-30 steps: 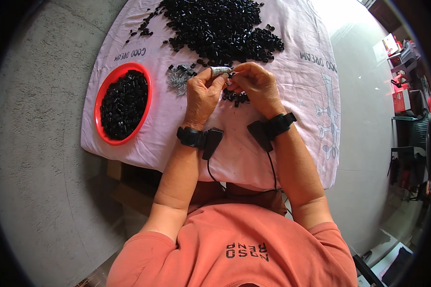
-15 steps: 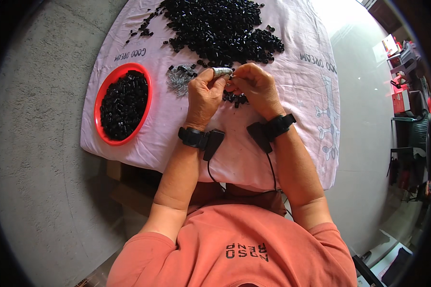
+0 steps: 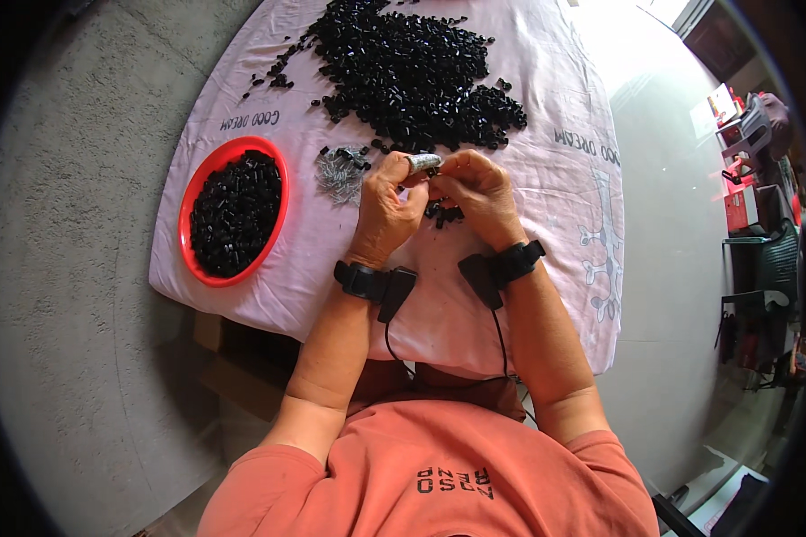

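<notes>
At frame centre, the left hand [image 3: 387, 204] and right hand [image 3: 476, 190] together pinch a small silvery metal piece [image 3: 424, 162] above the pink cloth [image 3: 546, 192].

A table [image 3: 546, 295] draped in a pale pink cloth [image 3: 555, 206] carries the lot; a heap of small black parts [image 3: 412, 76] at twelve o'clock; a red bowl [image 3: 193, 201] of them at nine; small grey metal pieces [image 3: 338, 170] between.

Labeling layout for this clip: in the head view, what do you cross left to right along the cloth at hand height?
Red bowl of black parts → small pile of grey metal pieces → left hand → small silver piece pinched between both hands → right hand → bare pink cloth.
</notes>
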